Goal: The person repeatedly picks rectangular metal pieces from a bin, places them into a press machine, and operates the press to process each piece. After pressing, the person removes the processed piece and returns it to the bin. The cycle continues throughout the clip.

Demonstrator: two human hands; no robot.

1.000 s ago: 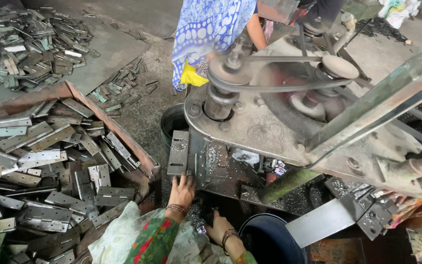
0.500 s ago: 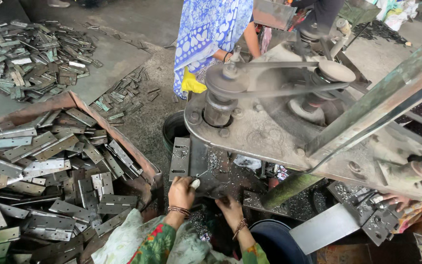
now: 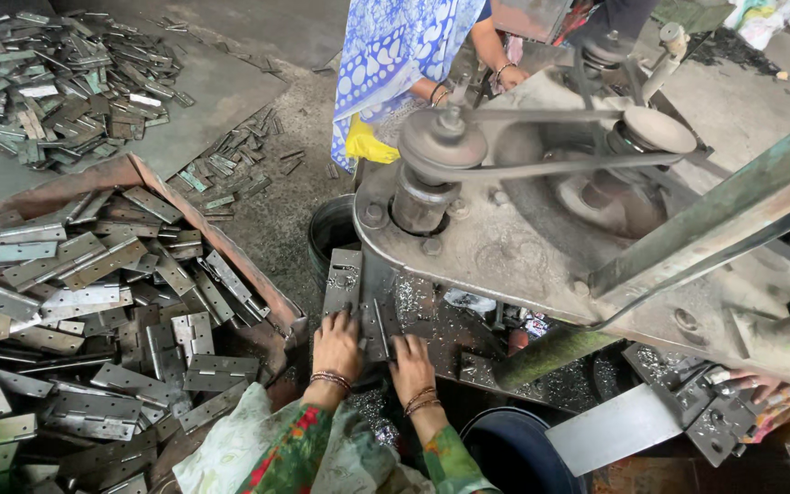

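Far left: rust-edged tray (image 3: 230,247) heaped with grey steel hinge plates (image 3: 93,302). Just right of it, left hand (image 3: 336,343), bangled at the wrist, fingers spread flat, pressing on a dull grey metal hinge (image 3: 358,306) lying on the machine's littered bed. Close beside, right hand (image 3: 411,364), also open, fingertips resting on the same bed. Above, belt-driven grey press (image 3: 523,210). Beyond, a person in blue patterned cloth (image 3: 395,46).

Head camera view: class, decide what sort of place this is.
Probably a small metalworking shop making hinges: heaps of metal hinge plates, a belt-driven press machine, and both hands at its feed plate.
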